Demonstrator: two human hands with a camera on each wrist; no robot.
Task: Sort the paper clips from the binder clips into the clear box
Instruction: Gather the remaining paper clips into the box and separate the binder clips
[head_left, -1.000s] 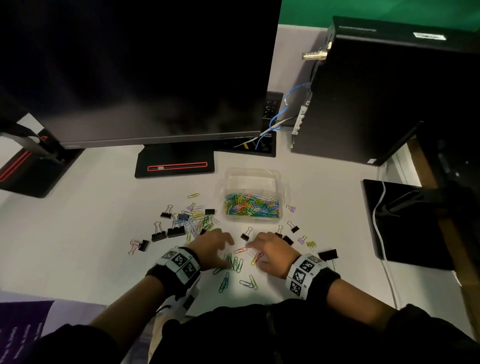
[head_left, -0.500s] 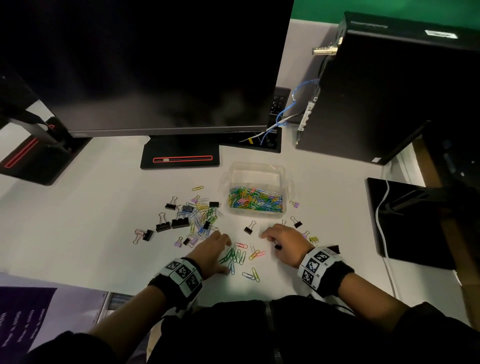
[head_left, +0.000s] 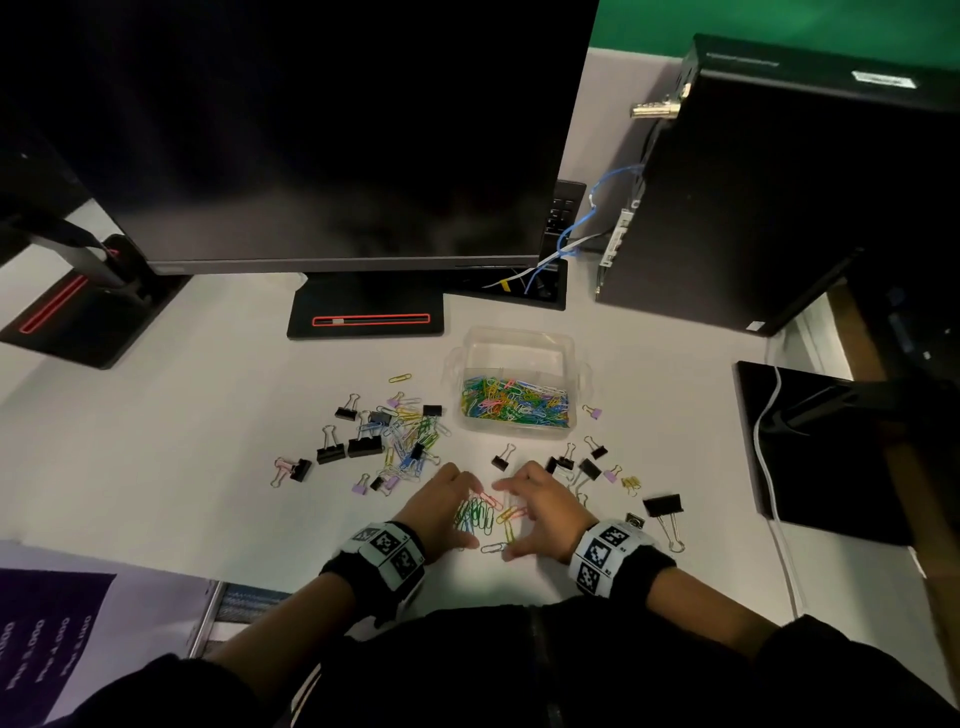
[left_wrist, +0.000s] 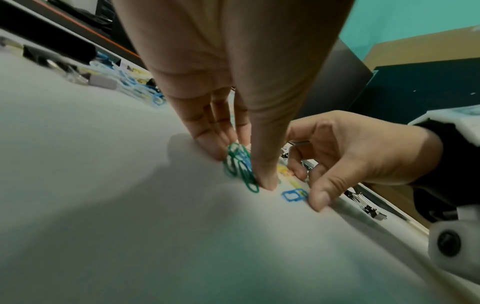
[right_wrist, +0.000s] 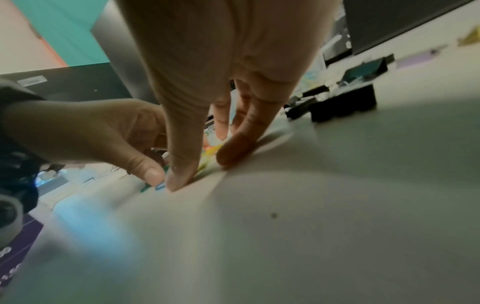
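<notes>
Both hands herd loose paper clips just short of the clear box.

My left hand (head_left: 441, 506) pinches a green and blue bunch of paper clips (left_wrist: 240, 166); my right hand (head_left: 540, 512) rakes yellow ones with curled fingers, gripping nothing I can confirm. The clear box (head_left: 571, 364) sits just beyond. I risk springing tangled clips loose, or sweeping in a nearby binder clip (head_left: 500, 461).

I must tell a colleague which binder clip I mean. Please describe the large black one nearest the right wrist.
Start at the clear box in front of the monitor base, then go toward the right hand. Just beyond its wristband lies a large black binder clip, alone on the table, its wire handles pointing toward the person.
</notes>
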